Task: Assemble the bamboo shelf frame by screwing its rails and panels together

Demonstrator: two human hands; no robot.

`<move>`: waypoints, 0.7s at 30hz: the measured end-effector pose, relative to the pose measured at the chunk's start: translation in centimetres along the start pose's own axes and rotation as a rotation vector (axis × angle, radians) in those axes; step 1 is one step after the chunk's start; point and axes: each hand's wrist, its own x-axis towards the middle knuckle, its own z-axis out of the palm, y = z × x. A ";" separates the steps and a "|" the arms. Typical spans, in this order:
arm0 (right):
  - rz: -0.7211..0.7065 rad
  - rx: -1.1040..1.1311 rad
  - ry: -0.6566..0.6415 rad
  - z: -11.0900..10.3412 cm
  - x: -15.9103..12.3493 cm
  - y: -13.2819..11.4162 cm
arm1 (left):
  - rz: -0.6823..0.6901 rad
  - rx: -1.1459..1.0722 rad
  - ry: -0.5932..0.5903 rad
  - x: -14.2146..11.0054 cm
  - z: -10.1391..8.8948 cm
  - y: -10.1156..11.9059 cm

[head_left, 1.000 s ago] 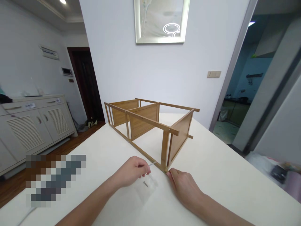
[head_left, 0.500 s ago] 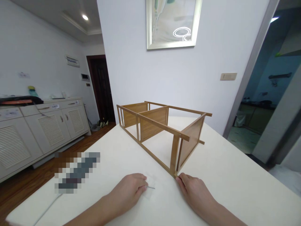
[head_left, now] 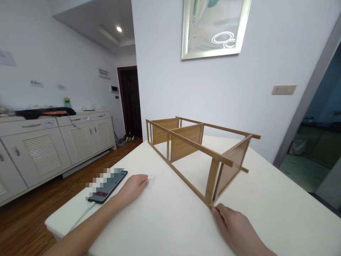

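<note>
Hands, two. Left hand: one, above the white tabletop, near its left edge; thumb and fingers pinched on one thin pale rod. Small clear plastic bag: one, at those fingertips; whether it is also gripped cannot be told. Right hand: one, thumb and fingers drawn together, touching the shelf unit's near lower corner; anything between them is hidden.

Light-brown wooden shelf unit: one, lying on its side on the tabletop, beyond and between the hands, reaching right; three flat panels standing on edge, four long rails visible.

Black smartphone: one, face up, left of the left hand, partly pixelated. White cable: one, plugged into its near end.

Surroundings: one silver-framed picture and one beige switch plate on the wall; one dark wooden door; one white louvred cabinet, bearing one bottle with a yellow-green cap and one black cloth-like item.
</note>
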 end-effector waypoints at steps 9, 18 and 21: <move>0.028 0.167 0.003 -1.7 -0.2 -0.5 | 0.124 -0.221 0.103 -0.2 1.5 4.4; 0.285 0.411 0.352 -6.4 4.5 8.2 | -0.030 -1.017 -0.109 -0.7 7.9 16.3; 0.391 0.465 0.452 -8.1 7.0 11.3 | -0.030 -0.975 -0.068 -1.0 9.2 18.9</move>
